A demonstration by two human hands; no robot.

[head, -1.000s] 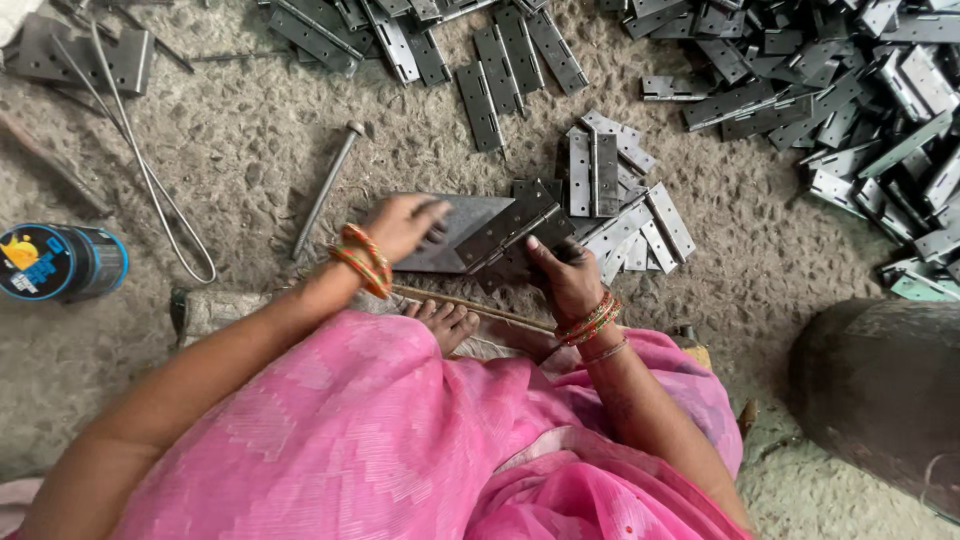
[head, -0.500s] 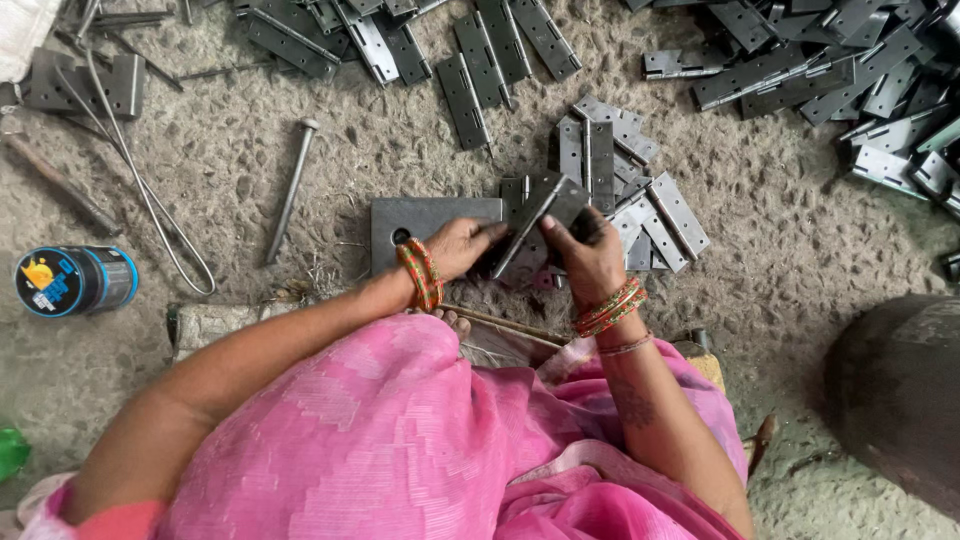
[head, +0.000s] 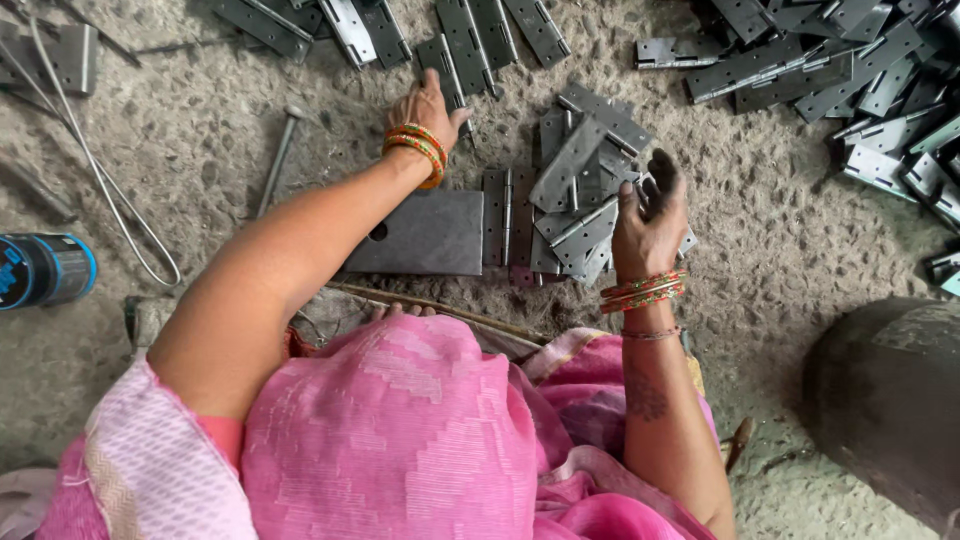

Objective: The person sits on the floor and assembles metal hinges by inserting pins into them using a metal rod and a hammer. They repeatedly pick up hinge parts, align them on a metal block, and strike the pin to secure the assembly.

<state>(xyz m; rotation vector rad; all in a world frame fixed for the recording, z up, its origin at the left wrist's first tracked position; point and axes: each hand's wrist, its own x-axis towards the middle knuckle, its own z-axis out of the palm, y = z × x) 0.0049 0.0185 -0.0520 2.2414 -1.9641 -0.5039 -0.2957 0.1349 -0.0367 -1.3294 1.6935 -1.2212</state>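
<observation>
A person's left hand (head: 425, 105), fingers spread, is reaching onto a grey metal hinge (head: 440, 58) on the floor; right hand (head: 650, 215) is hovering half-curled, empty, above piled hinges (head: 575, 190). They look stiff, heavy; best gripped by long edges.

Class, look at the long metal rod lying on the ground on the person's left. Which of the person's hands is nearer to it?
Left. The left hand reaches forward just right of the metal rod, while the right hand hovers over the hinge pile, farther away.
</observation>
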